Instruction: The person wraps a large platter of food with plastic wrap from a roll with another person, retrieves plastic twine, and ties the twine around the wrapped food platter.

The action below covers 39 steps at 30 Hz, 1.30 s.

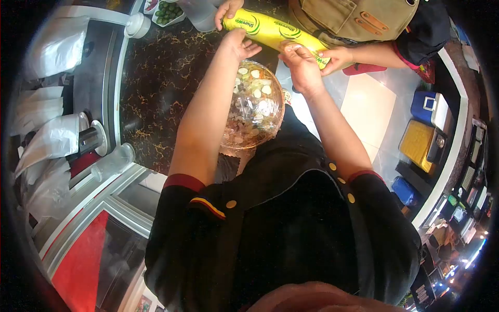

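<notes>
A long yellow roll (275,32) with green printing lies across the top of the view, held at both ends by a co-worker's hands. Below its left part is my left hand (241,46), fingers spread and nothing in them. My right hand (300,65) is up against the lower side of the roll, its fingers bent together; whether they pinch something is too small to tell. Under my left forearm sits a round bowl (260,106) of sliced food, covered with shiny clear film. The forearm hides its left side.
The dark marbled counter (148,104) bears a tray of green fruits (167,13), a clear jug (199,13) and a white lidded container (137,26). A co-worker in a tan apron (358,18) stands opposite. A blue cooler (429,108) is at the right.
</notes>
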Available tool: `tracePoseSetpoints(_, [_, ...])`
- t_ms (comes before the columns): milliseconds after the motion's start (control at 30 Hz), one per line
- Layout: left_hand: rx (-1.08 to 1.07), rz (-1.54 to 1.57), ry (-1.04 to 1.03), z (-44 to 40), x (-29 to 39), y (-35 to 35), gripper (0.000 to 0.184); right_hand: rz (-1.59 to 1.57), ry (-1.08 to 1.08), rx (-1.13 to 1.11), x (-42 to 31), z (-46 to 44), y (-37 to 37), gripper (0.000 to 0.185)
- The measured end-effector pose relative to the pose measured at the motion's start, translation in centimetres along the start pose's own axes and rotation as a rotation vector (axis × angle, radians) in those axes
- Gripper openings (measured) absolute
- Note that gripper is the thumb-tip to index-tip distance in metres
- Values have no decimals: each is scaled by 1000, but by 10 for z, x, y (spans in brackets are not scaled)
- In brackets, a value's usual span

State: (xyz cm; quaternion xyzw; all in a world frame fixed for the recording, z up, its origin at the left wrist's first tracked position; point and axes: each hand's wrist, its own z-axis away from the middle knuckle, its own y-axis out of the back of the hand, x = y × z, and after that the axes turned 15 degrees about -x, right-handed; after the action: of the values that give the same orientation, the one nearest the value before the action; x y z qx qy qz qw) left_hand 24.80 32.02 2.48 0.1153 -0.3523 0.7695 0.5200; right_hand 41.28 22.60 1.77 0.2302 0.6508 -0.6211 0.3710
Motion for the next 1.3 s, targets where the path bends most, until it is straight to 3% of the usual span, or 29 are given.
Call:
tracePoseSetpoints(67, [-51, 320, -135, 12, -2, -15, 25, 46, 23, -48, -8, 5, -6, 6])
tracePoseSetpoints(200, [-76, 288, -137, 15, -2, -16, 21, 200, 61, -149, -14, 7, -9, 8])
tracePoseSetpoints(267, [-28, 282, -292, 1, 0, -5, 18, 415, 152, -218, -15, 17, -15, 7])
tracePoseSetpoints(300, [47, 229, -353, 17, 2, -14, 13, 429, 58, -221, -16, 23, -18, 6])
tracePoseSetpoints(433, [102, 107, -364, 25, 16, 0, 10, 390, 99, -303, -8, 33, -9, 4])
tracePoseSetpoints(467, [51, 237, -348, 29, 19, 4, 5, 389, 97, -311, -8, 34, -5, 4])
tracePoseSetpoints(533, [-4, 369, -339, 32, 25, 15, 15, 329, 98, -259, -13, 33, -3, 4])
tracePoseSetpoints(600, [-185, 545, -302, 38, 28, 17, 17, 320, 81, -250, -19, 35, -5, 5])
tracePoseSetpoints(733, [-249, 428, -203, 48, 29, 21, 13, 386, -10, -233, -19, 41, -9, 9])
tracePoseSetpoints(800, [-275, 303, -163, 42, 36, 43, 22, 492, 0, -335, -19, 45, -15, 12])
tracePoseSetpoints(867, [-247, 270, -216, 55, 28, 57, 22, 579, 77, -330, -16, 61, -29, 19])
tracePoseSetpoints(933, [-303, 361, -407, 71, 14, 72, 15, 256, -57, -344, -9, 74, -36, 18])
tracePoseSetpoints(1000, [-268, 382, -446, 96, -1, 83, 16, 402, -46, -344, -3, 91, -41, 18])
tracePoseSetpoints(1100, [-158, 431, -516, 135, -31, 104, 17, 603, 16, -507, 2, 119, -45, 7])
tracePoseSetpoints(1167, [-85, 456, -550, 156, -51, 128, 17, 741, 116, -680, 4, 137, -49, 13])
tracePoseSetpoints(1233, [-230, 534, -612, 171, -76, 162, 15, 860, 236, -855, 5, 151, -56, 17])
tracePoseSetpoints(1300, [-261, 564, -640, 185, -104, 194, 14, 951, 146, -1020, 13, 161, -58, 18])
